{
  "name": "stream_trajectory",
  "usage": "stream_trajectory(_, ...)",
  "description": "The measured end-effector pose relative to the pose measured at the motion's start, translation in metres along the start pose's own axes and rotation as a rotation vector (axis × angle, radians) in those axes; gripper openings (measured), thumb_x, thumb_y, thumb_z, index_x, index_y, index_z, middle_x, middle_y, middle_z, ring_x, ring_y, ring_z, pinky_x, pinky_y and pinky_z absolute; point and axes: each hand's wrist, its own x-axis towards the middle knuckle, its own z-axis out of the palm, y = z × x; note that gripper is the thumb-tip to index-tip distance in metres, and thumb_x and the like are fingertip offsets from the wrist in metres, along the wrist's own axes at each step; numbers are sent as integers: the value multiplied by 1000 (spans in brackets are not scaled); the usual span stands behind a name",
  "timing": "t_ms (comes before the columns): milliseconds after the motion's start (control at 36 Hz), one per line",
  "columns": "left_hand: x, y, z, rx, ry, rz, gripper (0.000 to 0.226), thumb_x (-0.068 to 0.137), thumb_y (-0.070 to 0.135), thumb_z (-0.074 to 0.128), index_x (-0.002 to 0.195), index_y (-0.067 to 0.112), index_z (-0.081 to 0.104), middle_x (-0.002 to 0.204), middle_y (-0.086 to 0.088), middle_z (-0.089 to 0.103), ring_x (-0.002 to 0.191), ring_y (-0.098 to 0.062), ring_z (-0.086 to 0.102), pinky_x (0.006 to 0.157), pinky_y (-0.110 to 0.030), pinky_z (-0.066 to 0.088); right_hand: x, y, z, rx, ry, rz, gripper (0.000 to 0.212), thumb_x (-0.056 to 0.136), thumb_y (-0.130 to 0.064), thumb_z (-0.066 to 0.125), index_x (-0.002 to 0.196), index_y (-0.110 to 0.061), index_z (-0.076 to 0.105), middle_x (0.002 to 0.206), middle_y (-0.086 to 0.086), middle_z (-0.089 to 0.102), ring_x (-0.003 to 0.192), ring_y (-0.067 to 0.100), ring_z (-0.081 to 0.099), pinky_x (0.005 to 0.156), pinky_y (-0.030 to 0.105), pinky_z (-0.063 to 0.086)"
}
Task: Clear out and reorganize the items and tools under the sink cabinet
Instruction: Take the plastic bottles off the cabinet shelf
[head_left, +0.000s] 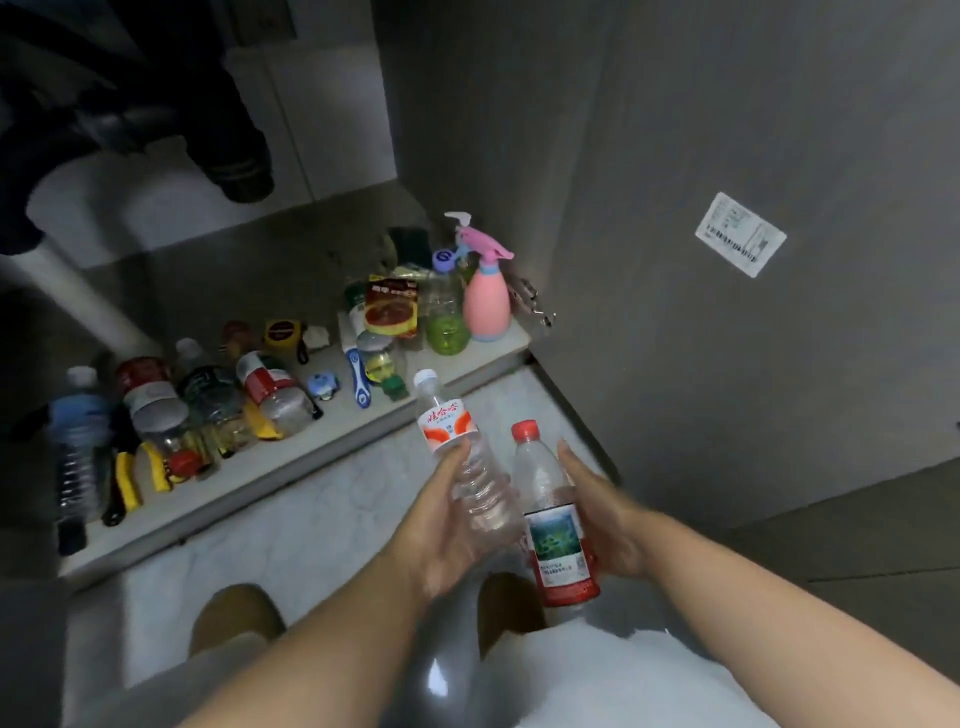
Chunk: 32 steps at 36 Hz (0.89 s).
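Two clear plastic bottles are held at lower centre of the frame, above the pale marbled floor (291, 525). The left hand (447, 525) has its fingers wrapped around the ribbed body of a clear plastic bottle with white cap and red-white label (457, 441), which tilts toward upper left. The right hand (602, 514) grips from the right side a clear plastic bottle with red cap and red-green label (550, 514), roughly upright. The two bottles touch or nearly touch at mid-body; cannot tell which.

Behind them, across the middle left of the frame, runs the pale cabinet base shelf (488, 353), crowded with items. At its right end stands a pink spray bottle with pink-white trigger (485, 291), just beside a green-tinted clear bottle with purple cap (447, 312) and a red-yellow food packet (392, 306). A blue-white razor (358, 376) lies near the front edge. At far left lies a clear bottle with blue label (78, 431), near yellow-handled tools (130, 478). A white barcode sticker (740, 234) sits on the grey cabinet door (779, 364) at upper right.
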Motion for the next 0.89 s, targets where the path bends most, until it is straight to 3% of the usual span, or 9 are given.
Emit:
stream_trajectory(83,22,-5,-11,-27,31,-55,48,86,51,71,114,13,65,119,-19,65,112,-37,65,96,-58,54,21,14,-14,105,-78,20,85,72,-78,68,128,-14,67,130,20,64,120,36,62,99,48,51)
stream_trajectory(194,47,-11,-23,39,95,-63,59,88,49,71,134,13,59,132,-20,65,123,-42,62,103,-64,46,45,27,-26,57,43,-14,69,71,-29,87,130,-9,57,108,19,72,90,30,73,81,46,59)
stream_trajectory(306,73,-17,-40,138,211,-30,57,82,47,77,129,17,64,118,-14,73,111,-38,68,98,-55,54,76,21,-32,-179,412,-98,72,67,-29,86,126,-20,46,109,16,68,87,30,74,74,46,62)
stream_trajectory(389,89,-19,-55,206,273,-29,52,80,45,80,119,13,67,87,-6,74,81,-24,69,75,-38,57,105,6,-36,-324,579,-200,66,71,-25,87,122,-19,45,104,7,64,84,24,73,70,37,62)
stream_trajectory(444,98,-19,-65,245,300,-30,48,82,43,80,115,10,68,79,-4,71,72,-21,66,73,-36,55,122,-5,-36,-428,641,-273,61,74,-22,85,121,-18,46,105,8,63,81,25,72,70,41,63)
stream_trajectory(528,107,-19,-74,346,356,15,50,86,46,75,125,16,63,110,-8,74,103,-28,69,101,-50,52,138,-19,-31,-754,778,-298,69,85,-34,74,142,-23,39,123,14,57,102,32,65,89,43,57)
stream_trajectory(639,115,-21,-76,399,410,101,57,91,45,71,137,20,50,126,-7,67,111,-28,66,102,-50,52,140,-11,-20,-1129,910,-405,74,94,-31,62,155,-26,20,153,14,32,138,33,38,114,46,37)
stream_trajectory(778,124,-31,-74,408,449,90,65,91,48,69,143,21,41,132,-5,61,118,-30,62,105,-53,49,130,17,-12,-1456,960,-441,73,83,-20,64,146,-35,32,161,11,18,149,32,16,118,54,25)
stream_trajectory(889,127,-40,-72,430,442,75,67,90,50,69,143,20,42,132,-8,62,116,-31,64,103,-54,51,128,29,-26,-1555,890,-319,83,87,-16,62,154,-37,18,165,7,3,151,32,7,112,53,36)
